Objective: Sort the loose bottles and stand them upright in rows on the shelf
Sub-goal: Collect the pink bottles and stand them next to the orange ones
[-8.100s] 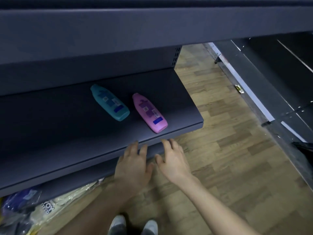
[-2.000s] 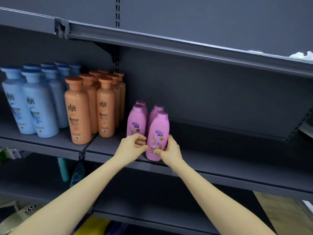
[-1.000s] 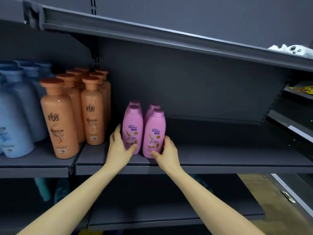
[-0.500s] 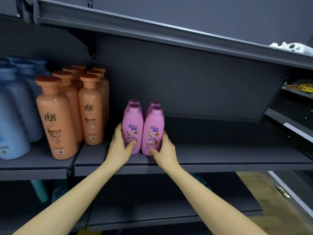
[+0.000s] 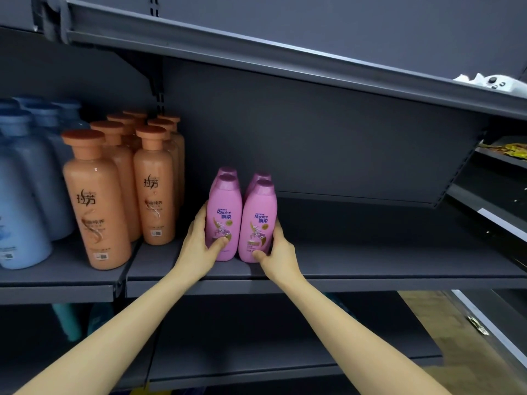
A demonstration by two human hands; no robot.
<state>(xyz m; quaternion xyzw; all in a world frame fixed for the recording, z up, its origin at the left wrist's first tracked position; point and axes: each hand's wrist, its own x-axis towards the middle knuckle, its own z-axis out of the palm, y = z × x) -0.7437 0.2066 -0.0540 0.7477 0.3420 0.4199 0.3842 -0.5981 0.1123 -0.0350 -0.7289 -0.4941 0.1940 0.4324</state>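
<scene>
Dark grey shop shelf (image 5: 370, 260), bare back panel, room free on the right. Left hand (image 5: 196, 246) is gripping the left pink bottle (image 5: 224, 212) low down, thumb on the label, fingers round its side. Right hand (image 5: 278, 248) is gripping the right pink bottle (image 5: 258, 220) the same way. Both are standing upright near the front edge, touching, prob. being squeezed together to square the row w/ the rear pink bottles (image 5: 228, 171) just behind. Orange bottles (image 5: 154, 189) are standing beside them and blue bottles (image 5: 25, 195) further left, i.e. grouped by colour.

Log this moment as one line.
phase: aligning | left hand: grips front-left pink bottle | right hand: grips front-right pink bottle | both upright on shelf
</scene>
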